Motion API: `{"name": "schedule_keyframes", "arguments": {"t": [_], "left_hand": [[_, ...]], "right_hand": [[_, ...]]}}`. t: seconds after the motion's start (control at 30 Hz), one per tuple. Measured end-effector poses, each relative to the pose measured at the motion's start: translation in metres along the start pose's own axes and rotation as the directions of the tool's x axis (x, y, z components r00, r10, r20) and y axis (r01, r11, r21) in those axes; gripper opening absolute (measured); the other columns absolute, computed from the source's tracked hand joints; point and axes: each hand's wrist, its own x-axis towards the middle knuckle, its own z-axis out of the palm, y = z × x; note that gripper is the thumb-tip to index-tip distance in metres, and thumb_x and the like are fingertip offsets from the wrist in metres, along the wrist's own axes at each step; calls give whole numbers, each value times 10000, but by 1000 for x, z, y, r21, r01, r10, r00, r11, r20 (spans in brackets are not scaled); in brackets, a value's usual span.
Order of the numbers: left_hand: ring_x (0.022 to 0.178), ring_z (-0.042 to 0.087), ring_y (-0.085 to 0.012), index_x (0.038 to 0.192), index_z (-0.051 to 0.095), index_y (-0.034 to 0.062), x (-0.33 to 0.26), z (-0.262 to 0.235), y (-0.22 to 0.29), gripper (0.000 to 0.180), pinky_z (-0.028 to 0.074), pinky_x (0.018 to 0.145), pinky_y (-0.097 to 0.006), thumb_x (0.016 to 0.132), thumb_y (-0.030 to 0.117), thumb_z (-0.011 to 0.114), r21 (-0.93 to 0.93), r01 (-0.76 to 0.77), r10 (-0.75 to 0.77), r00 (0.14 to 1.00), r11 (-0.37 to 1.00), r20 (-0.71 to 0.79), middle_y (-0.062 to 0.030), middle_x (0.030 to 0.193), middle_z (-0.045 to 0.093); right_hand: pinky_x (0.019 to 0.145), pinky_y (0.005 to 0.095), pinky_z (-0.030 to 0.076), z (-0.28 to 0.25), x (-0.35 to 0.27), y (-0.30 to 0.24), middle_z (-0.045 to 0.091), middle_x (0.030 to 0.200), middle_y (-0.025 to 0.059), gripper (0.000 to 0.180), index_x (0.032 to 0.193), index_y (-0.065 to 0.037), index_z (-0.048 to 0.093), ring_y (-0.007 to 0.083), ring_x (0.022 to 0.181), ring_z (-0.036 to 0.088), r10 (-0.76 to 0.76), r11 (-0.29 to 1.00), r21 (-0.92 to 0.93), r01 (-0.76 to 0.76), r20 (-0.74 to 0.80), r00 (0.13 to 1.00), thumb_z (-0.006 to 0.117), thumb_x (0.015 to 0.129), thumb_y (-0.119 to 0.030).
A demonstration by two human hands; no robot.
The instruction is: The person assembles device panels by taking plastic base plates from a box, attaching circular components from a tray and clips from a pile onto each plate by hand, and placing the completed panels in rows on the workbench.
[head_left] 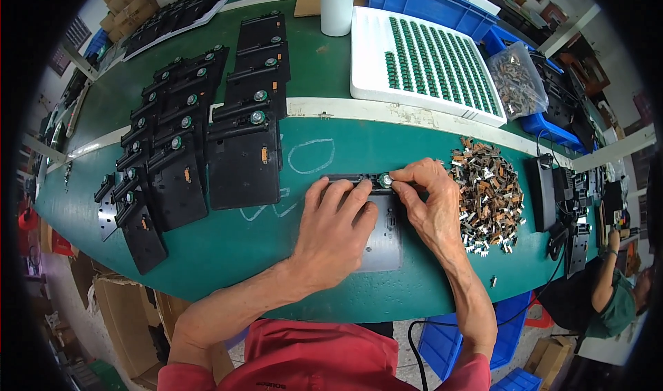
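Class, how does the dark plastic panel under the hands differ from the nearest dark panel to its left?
The left hand and right hand partly cover the handled panel; the side panel lies untouched. The side panel shows an orange rectangular piece; the handled panel shows none. Both carry a round silver-topped part.

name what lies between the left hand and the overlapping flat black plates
Pale chalk-like lines on the green tabletop, seen in the head view.

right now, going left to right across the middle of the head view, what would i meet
Black panels → left hand → right hand → heap of small brown and silver parts → long black box
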Motion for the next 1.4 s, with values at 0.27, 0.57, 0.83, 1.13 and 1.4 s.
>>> {"name": "schedule_keyframes", "arguments": {"t": [0.27, 0.57, 0.83, 1.13, 1.4], "left_hand": [[1133, 495, -309, 1007, 664, -3, 0, 1, 0, 344, 364, 1017, -513, 685, 66, 764, 5, 2, -2, 1000, 1000, 5, -151, 1257, 540], [1142, 491, -307, 1008, 666, 2, -1, 0, 0, 343, 361, 1021, -515, 686, 61, 767, 6, 2, -2, 1000, 1000, 4, -150, 1258, 539], [1154, 477, -307, 1005, 673, 7, -3, 3, 0, 320, 361, 1025, -518, 700, 57, 756, 19, 3, -3, 1000, 1000, -5, -142, 1253, 540], [1160, 467, -302, 998, 673, 6, -3, 3, 1, 288, 366, 1021, -520, 720, 59, 723, 43, -14, 14, 1000, 999, -11, -140, 1251, 536], [1138, 484, -308, 1000, 671, 2, -3, 3, 1, 289, 360, 1014, -526, 717, 50, 704, 32, -7, 8, 1000, 999, -13, -151, 1245, 542]], "right_hand": [[765, 331, 477, -12, 5, 6, 648, 835, 95, 169, 939, -2, 718, 223, 817, 595, -67, 997, -15, 70, 113, 991, 691, 784, 57], [737, 376, 490, -7, 1, 4, 646, 833, 96, 140, 881, -11, 711, 272, 820, 606, -53, 999, 5, 53, 43, 998, 670, 765, 55], [739, 378, 490, -5, -3, 8, 643, 831, 100, 139, 877, -11, 695, 280, 834, 609, 5, 997, 78, -9, 55, 998, 686, 747, 39], [688, 295, 502, -10, -3, 6, 649, 880, 86, 153, 954, -1, 693, 149, 794, 612, 144, 983, 95, -160, 152, 978, 688, 806, 38], [757, 366, 486, -5, 3, 3, 633, 884, 107, 172, 948, -22, 700, 265, 868, 608, 30, 993, 105, -45, 134, 991, 717, 778, -43]]}}
